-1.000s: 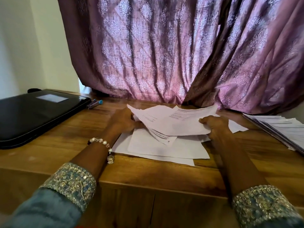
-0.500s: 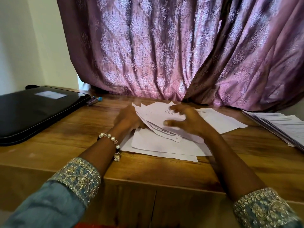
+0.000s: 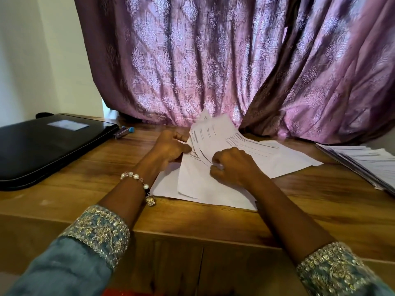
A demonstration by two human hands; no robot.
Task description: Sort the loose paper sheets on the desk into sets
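Matt white paper sheets (image 3: 215,184) lie on a smooth, grained wooden desk (image 3: 320,201).

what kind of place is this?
Probably a home desk or study corner: a wooden desk against a mauve patterned curtain, with loose white paper sheets and a closed black laptop.

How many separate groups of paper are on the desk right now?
2. The loose sheets lie mid-desk, with the left hand and right hand lifting some. A fanned stack sits at the right edge, partly cut off; more may be out of view.
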